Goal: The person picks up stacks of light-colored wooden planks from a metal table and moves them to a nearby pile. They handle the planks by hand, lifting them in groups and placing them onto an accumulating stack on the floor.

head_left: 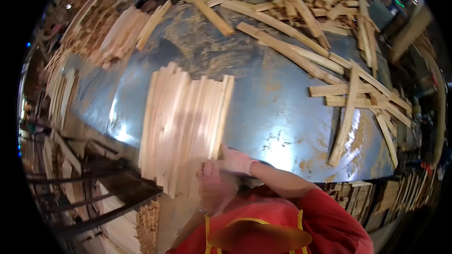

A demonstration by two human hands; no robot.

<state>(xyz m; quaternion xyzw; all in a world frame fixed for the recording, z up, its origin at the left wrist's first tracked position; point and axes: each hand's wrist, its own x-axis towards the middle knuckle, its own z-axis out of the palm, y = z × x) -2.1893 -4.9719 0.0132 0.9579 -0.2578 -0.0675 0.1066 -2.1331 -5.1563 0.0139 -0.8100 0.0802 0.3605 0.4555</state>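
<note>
A row of pale wooden strips (181, 127) lies side by side on the metal table, their far ends uneven. At its near right corner are both my hands, close together. My left hand (215, 181), in a light glove, is smeared by motion at the near ends of the strips; its grip is unclear. My right hand (238, 161), also gloved, is beside the rightmost strip (224, 113), its fingers drawn together. What they hold, if anything, is hidden. Something dark shows along the edge of the right hand, too little of it to name.
Loose wooden sticks (348, 108) cross each other on the right of the metal table (268, 113), below a heaped pile (306, 0). Stacked strips (120, 35) stand at the far left. A dark metal rack (94, 202) with wood is at the near left. Sawdust covers parts of the tabletop.
</note>
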